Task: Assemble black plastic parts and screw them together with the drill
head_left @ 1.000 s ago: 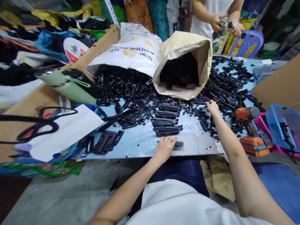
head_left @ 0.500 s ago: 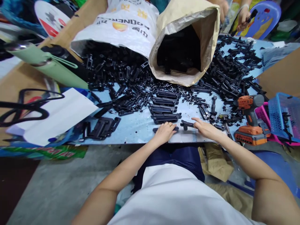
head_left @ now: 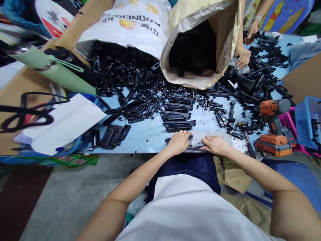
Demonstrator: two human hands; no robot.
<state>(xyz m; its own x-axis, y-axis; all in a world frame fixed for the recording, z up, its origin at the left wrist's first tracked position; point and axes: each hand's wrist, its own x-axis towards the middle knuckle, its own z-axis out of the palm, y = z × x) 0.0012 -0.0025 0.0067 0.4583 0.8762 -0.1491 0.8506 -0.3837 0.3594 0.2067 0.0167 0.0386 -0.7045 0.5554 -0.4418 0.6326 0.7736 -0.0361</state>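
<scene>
My left hand [head_left: 179, 143] is closed over a long black plastic bar [head_left: 167, 140] lying at the table's front edge; its ends stick out on both sides of the fingers. Just to the right, my right hand [head_left: 214, 144] pinches a second black plastic piece [head_left: 197, 145], whose far end meets or lies close beside the bar; the exact contact is hidden by fingers. Beyond my left hand, several assembled black plastic arms [head_left: 179, 126] lie in a neat column. Small screws [head_left: 206, 104] are scattered behind them.
An orange cordless drill [head_left: 272, 129] stands at right, near a screwdriver [head_left: 248, 144] and blue basket [head_left: 307, 120]. A paper sack [head_left: 228, 50] and white sack [head_left: 140, 31] stand behind heaped black parts. A co-worker's hand [head_left: 242, 57] rests on the right heap. A green bottle [head_left: 57, 73] lies left.
My right hand has drawn left and slightly down, bringing its black piece to the bar under my left hand. The co-worker's hands have come down to the right heap.
</scene>
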